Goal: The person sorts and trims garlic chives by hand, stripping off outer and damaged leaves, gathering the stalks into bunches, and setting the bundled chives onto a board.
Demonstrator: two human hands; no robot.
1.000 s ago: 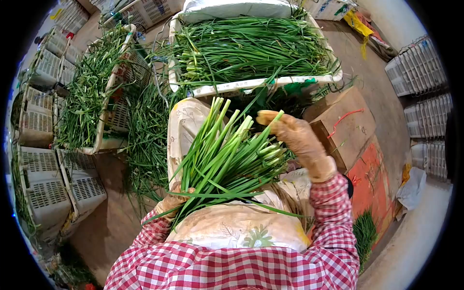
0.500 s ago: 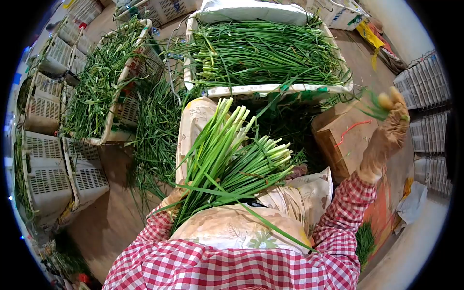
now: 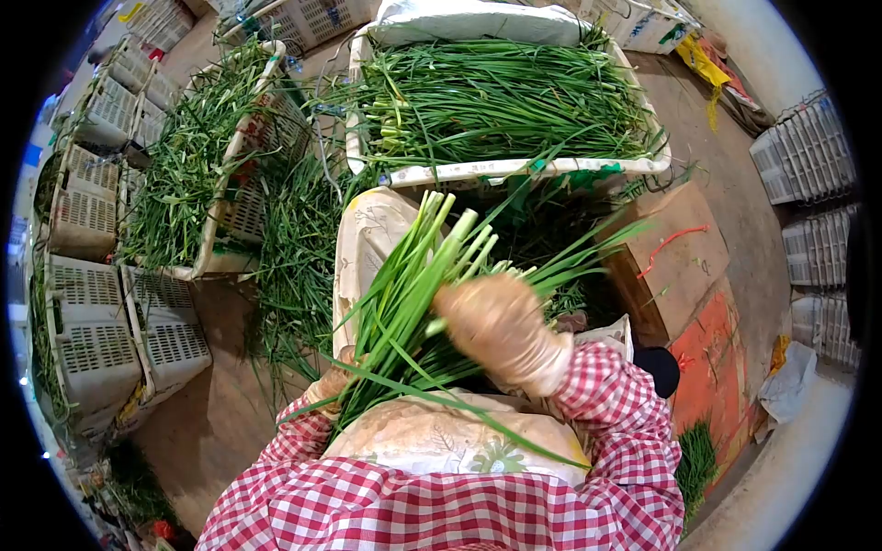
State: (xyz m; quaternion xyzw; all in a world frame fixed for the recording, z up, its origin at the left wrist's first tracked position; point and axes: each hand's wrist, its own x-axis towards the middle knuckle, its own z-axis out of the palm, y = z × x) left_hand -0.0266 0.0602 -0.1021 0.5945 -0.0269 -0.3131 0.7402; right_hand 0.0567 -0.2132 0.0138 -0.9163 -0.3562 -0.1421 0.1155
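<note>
Looks down on a cluttered room with a brown floor (image 3: 225, 390). Wears, nearest the view, a red-and-white checked shirt (image 3: 413, 514), then a pale floral apron (image 3: 432, 432) across the lap. Carries there a bunch of greens (image 3: 404, 298), slanting from the apron's left edge toward its far edge: long, flat, glossy blades, deep to bright green, unevenly fanned, with stout whitish-green ends at the far side and one long leaf trailing to the apron's near right corner. Grips the leafy lower part in the closed left hand (image 3: 335, 376). Holds the right hand (image 3: 501, 326) over the bunch's right side, fingers curled and blurred; cannot tell whether pinching any blades.

Past the apron's right edge, a brown box (image 3: 689, 220) with a red cord (image 3: 666, 246) on top, just beside a red-orange sheet (image 3: 707, 349). Past the left edge, loose leaves (image 3: 299, 239) heaped low. Further off, a white basket (image 3: 478, 169), packed with similar greens laid lengthwise, pale ends by its left edge, white plastic (image 3: 478, 23) along its far edge. Near its left side, a second basket (image 3: 241, 216), piled high with tangled leaves. Around the room's sides, holed crates (image 3: 96, 354) at left, stacked baskets (image 3: 808, 156) by a pale wall (image 3: 758, 46) at right.
</note>
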